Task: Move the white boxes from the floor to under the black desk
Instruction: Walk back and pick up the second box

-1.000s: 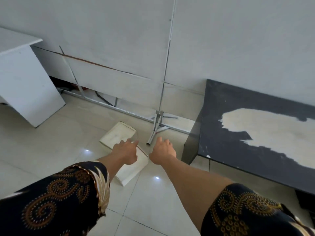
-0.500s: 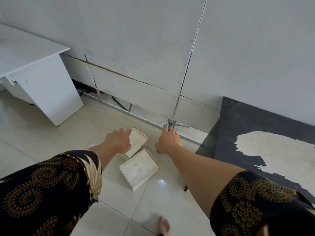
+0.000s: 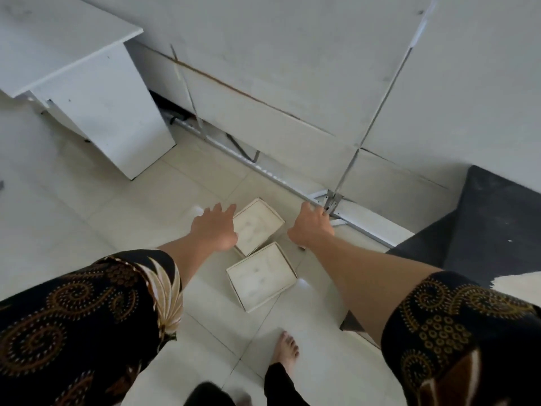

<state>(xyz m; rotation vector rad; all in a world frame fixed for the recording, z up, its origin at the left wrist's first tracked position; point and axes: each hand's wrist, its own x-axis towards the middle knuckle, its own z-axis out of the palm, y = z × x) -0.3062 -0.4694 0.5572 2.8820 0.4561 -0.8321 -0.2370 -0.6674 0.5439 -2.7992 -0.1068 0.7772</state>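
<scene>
Two flat white boxes lie on the tiled floor, one behind the other. The far box [image 3: 259, 225] sits between my hands; the near box [image 3: 261, 276] lies just below it, closer to my feet. My left hand [image 3: 215, 228] hovers over the far box's left edge, fingers spread, holding nothing. My right hand [image 3: 311, 225] is out to the right of that box, fingers apart and empty. The black desk [image 3: 494, 227] with a worn pale patch stands at the right edge.
A white desk [image 3: 87, 92] stands at the upper left. A metal rail and stand foot [image 3: 332, 200] run along the base of the grey wall panels behind the boxes. My bare foot [image 3: 285, 351] is on the tiles below the near box.
The view has pulled back and tilted down, so both boxes and my foot show in full. Both hands have spread wider to either side of the far box.
</scene>
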